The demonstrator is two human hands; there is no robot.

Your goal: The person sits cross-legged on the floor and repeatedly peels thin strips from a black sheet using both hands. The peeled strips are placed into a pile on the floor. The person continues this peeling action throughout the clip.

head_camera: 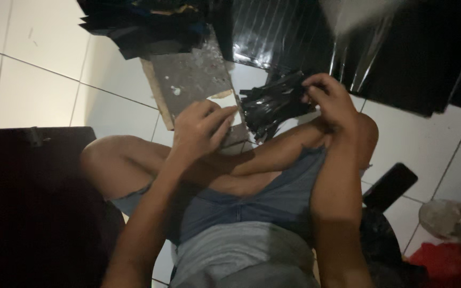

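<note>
Basically one view, head cam, looking down at a person sitting cross-legged on a white tiled floor [38, 80]. Two hands in shot. Right hand [331, 98] has fingers pressed together, pinching one end of a bundle of black strips [273, 104]; can't count the strips, too many & too dark, but it's one bundle. Its long axis runs roughly left-right in frame w/ a slight tilt, free ends fanning out toward the left & lower left, gripped end at the right under the fingers. Bundle sits just above the knees, between both hands, close to the board. Left hand [203, 128] is curled, fingertips resting at the near edge of one flat grey board [190, 80] w/ pale specks on it; whether it's actually pinching anything, can't tell. One glossy black sheet [305, 32] lies spread behind the bundle, one dark stack of cut pieces [140, 26] top left. One dark flat phone-like object [389, 185] lies right of the legs, one whitish bowl [451, 220] bottom right.
</note>
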